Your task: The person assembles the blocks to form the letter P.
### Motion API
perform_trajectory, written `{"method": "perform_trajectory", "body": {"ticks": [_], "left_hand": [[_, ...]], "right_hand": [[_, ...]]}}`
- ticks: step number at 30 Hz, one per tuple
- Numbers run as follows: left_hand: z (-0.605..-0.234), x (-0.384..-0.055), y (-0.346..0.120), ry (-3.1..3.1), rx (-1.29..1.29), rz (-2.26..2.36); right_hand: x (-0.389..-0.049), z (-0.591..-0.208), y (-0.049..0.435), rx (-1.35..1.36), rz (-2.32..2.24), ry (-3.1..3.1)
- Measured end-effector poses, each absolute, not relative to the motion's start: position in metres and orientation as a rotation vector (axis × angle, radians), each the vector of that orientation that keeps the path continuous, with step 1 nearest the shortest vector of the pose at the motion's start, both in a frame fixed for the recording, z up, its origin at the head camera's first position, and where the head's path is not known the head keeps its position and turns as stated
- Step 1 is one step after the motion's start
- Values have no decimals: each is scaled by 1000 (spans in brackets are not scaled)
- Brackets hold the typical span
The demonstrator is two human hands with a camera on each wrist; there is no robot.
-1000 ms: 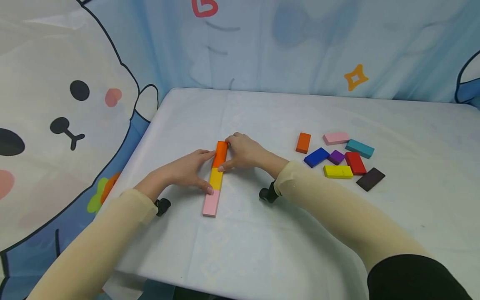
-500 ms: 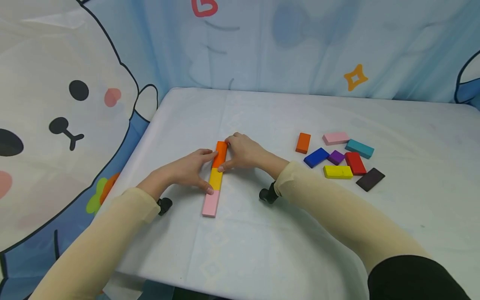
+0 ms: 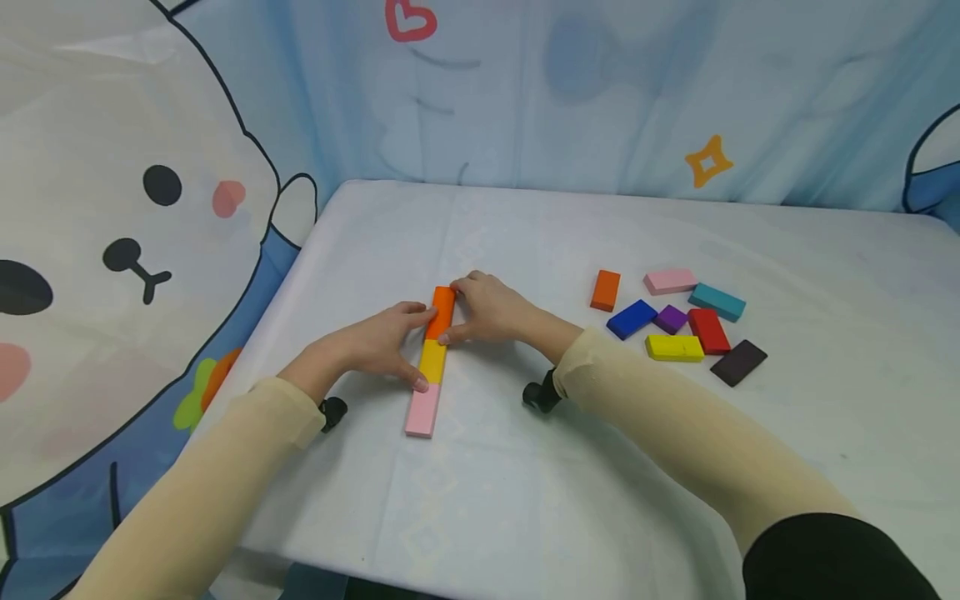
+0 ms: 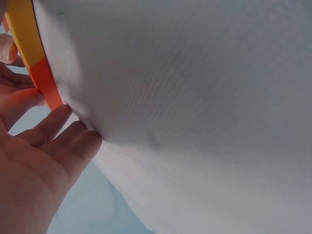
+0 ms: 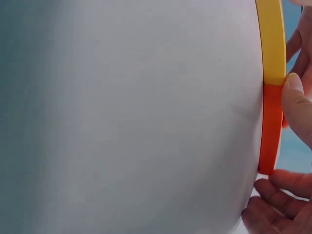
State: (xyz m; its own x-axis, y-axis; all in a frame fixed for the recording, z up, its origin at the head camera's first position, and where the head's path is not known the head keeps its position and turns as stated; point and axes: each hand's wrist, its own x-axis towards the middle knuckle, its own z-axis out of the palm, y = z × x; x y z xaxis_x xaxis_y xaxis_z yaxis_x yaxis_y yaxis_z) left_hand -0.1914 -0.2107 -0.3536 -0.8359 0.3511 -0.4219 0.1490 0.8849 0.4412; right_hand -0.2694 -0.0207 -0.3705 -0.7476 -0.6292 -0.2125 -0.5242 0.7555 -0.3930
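In the head view, an orange block (image 3: 444,308), yellow block (image 3: 432,361) and pink block (image 3: 423,412) are laid end to end on the table (image 3: 525,500), touched by the left hand (image 3: 375,342) and right hand (image 3: 497,308), both loosely spread, nothing grasped. In the left wrist view, the orange block is met by a left fingertip (image 4: 35,95). In the right wrist view, the right thumb (image 5: 297,100) is laid where yellow meets orange.

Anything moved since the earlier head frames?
Little: nothing visibly taken hold of or let go. At most the left hand edged slightly right, and the whole view shifted a touch. The right hand stays at the orange-yellow-pink row; the loose blocks lie as before.
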Motion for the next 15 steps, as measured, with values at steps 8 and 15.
{"method": "perform_trajectory", "body": {"ticks": [8, 15], "left_hand": [[-356, -191, -210, 2547, 372, 535], [-357, -192, -211, 2547, 368, 549]], "right_hand": [[-272, -373, -6, -918, -492, 2565], [-279, -363, 27, -876, -511, 2597]]}}
